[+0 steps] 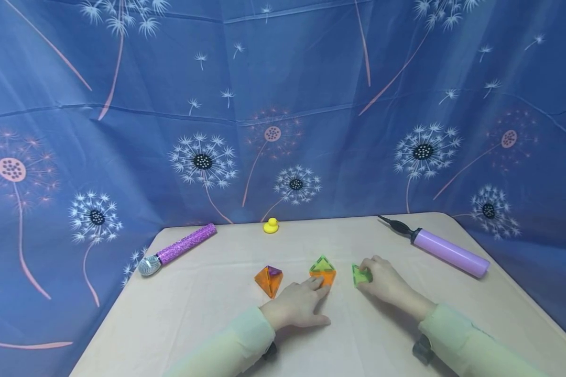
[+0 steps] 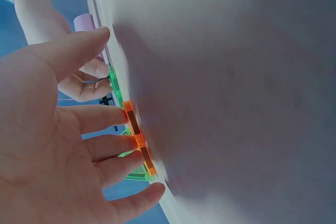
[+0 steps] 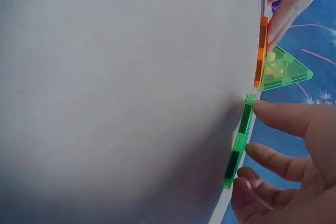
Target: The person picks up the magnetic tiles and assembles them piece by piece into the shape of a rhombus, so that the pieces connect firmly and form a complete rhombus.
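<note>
My left hand (image 1: 298, 303) lies with fingers extended, fingertips on an orange magnetic tile (image 1: 330, 275) flat on the table; the left wrist view shows its edge (image 2: 140, 141) under the fingers. A green triangular magnetic tile (image 3: 287, 72) rises from the far side of the orange one. To the right, my right hand (image 1: 388, 280) pinches another green magnetic tile (image 1: 360, 276) between thumb and fingers. In the right wrist view this green tile's edge (image 3: 239, 142) sits low at the tabletop, apart from the orange tile. Left of the left hand stands an orange and purple tile pyramid (image 1: 267, 281).
A purple glitter microphone (image 1: 184, 246) lies at the back left of the table (image 1: 207, 324). Near the back edge sits a yellow rubber duck (image 1: 271, 225). At the right lies a purple balloon pump (image 1: 448, 252). Blue dandelion-print cloth (image 1: 339, 152) hangs behind.
</note>
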Tool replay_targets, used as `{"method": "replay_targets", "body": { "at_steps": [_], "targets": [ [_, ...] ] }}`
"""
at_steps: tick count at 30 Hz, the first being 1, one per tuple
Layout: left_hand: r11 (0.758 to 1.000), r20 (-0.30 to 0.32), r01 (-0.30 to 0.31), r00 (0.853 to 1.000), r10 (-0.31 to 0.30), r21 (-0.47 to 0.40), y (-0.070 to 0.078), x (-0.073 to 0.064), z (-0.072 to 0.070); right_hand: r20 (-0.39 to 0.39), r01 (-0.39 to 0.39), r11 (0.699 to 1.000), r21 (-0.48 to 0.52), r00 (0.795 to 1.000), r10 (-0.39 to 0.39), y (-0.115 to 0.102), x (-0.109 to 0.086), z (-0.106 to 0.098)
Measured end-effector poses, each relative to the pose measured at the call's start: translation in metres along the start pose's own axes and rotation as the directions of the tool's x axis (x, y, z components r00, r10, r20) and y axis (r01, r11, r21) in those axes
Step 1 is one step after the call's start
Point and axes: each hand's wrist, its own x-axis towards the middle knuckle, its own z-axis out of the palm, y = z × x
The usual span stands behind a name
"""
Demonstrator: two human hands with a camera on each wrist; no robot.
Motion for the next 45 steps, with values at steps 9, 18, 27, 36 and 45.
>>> {"method": "replay_targets", "body": {
  "at_steps": [9,18,27,36,45],
  "targets": [
    [1.000,-0.001,-0.008,1.000,0.008,0.004,0.001,-0.001,0.000,0.005,-0.093,0.995,0.030,0.996,0.093,0.000,0.000,0.000],
    [1.000,-0.001,-0.016,1.000,0.016,-0.011,0.001,-0.001,0.001,0.035,-0.166,0.986,-0.009,0.986,0.166,-0.003,-0.003,-0.002],
    [1.000,0.001,-0.014,1.000,0.014,-0.007,0.003,-0.001,0.000,0.005,-0.112,0.991,0.068,0.994,0.112,-0.003,-0.002,0.001],
    [1.000,-0.004,-0.016,1.000,0.016,-0.006,0.002,0.000,0.000,-0.003,-0.078,0.985,0.156,0.997,0.080,-0.009,0.002,0.001],
    [1.000,-0.010,-0.011,1.000,0.011,-0.013,0.000,0.002,0.000,0.024,-0.089,0.953,0.288,0.996,0.086,-0.014,0.001,0.000]
  ]
}}
